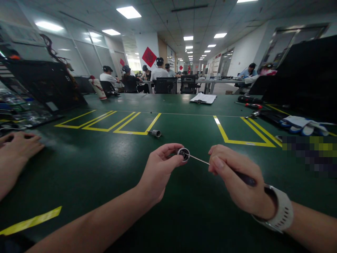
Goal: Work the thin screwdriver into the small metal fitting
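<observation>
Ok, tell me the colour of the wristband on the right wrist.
White wristband, clearest in the head view.

Both forearms were bare, with no sleeves in view down to the lower edge of the frame. The left hand (159, 168) wore nothing: no ring, no glove, no band. The right hand (234, 179) was also ungloved; at its wrist sat a pale grey, smooth rubbery watch strap (283, 211).

We see a dark green table (105, 158) with yellow lines (123, 123) painted on it. The little round part (183, 154) is shiny silver and black inside. The watch band (283, 212) is white. Near the far edge lies white paper (204, 97).
</observation>
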Demonstrator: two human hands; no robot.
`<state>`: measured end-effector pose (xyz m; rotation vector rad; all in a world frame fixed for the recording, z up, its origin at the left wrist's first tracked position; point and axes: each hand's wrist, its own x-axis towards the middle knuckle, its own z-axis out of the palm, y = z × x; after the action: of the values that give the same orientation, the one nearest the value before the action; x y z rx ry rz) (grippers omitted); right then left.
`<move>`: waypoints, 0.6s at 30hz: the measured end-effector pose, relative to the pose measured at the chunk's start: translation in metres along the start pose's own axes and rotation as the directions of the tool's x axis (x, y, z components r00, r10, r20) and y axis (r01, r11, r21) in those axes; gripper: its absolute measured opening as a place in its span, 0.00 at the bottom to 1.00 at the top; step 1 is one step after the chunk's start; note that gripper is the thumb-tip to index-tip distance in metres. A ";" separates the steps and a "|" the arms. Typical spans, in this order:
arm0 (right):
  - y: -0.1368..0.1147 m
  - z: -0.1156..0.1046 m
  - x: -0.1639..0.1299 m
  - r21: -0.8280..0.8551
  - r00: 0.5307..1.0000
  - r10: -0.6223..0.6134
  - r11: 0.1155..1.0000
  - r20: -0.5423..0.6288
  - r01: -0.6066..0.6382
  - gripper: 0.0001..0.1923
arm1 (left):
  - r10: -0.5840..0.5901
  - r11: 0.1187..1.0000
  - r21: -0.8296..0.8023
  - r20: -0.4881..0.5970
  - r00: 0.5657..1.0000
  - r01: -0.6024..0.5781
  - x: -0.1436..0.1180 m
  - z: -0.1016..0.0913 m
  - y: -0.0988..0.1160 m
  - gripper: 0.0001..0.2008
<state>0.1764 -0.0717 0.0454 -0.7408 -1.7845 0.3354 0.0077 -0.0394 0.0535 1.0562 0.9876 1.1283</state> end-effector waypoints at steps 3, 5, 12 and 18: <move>-0.002 0.001 0.000 -0.078 0.999 -0.034 0.996 0.024 0.036 0.11 | 0.025 1.000 0.014 0.003 1.000 -0.025 -0.002 0.002 0.000 0.11; -0.004 0.002 0.001 -0.110 0.998 -0.045 0.993 0.039 0.049 0.11 | 0.044 0.999 0.025 0.000 0.999 -0.044 -0.004 0.003 0.001 0.10; -0.011 0.004 0.002 -0.157 0.990 -0.122 0.979 0.076 0.133 0.11 | 0.098 0.990 0.097 0.008 0.995 -0.098 -0.003 0.001 -0.001 0.08; -0.016 0.003 0.002 -0.160 0.981 -0.163 0.971 0.106 0.179 0.10 | 0.129 0.980 0.148 0.035 0.991 -0.133 -0.001 -0.001 -0.005 0.09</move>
<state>0.1681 -0.0822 0.0545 -0.6924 -1.9670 0.1045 0.0076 -0.0406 0.0486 1.2690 1.0068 1.1583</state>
